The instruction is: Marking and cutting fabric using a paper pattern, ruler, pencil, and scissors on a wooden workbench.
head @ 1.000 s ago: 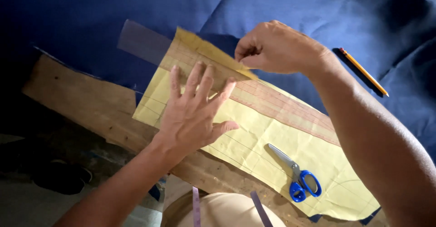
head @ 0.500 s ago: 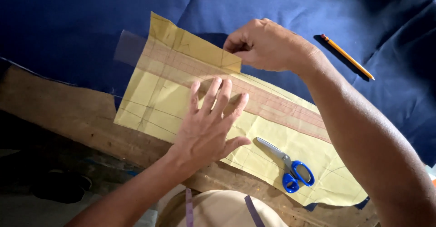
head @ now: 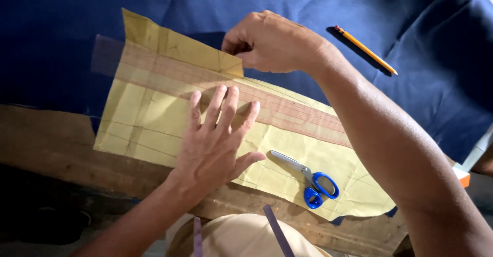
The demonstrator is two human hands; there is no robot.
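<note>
Below, the left hand [head: 215,144] is lying flat, fingers spread and grasping nothing, pressing one clear ruler [head: 205,79] onto one yellow paper pattern [head: 149,118], seemingly so neither slips. The right hand [head: 272,41] is curling closed at the pattern's upper edge, just above the ruler, as if pinching a marker; what it is gripping cannot be told. The pattern is resting on blue cloth [head: 77,10] spread over a wooden table [head: 46,139]. One pair of blue-handled scissors [head: 308,177] is lying shut on the pattern's right part; one pencil [head: 367,51] is lying on the cloth, well apart.
</note>
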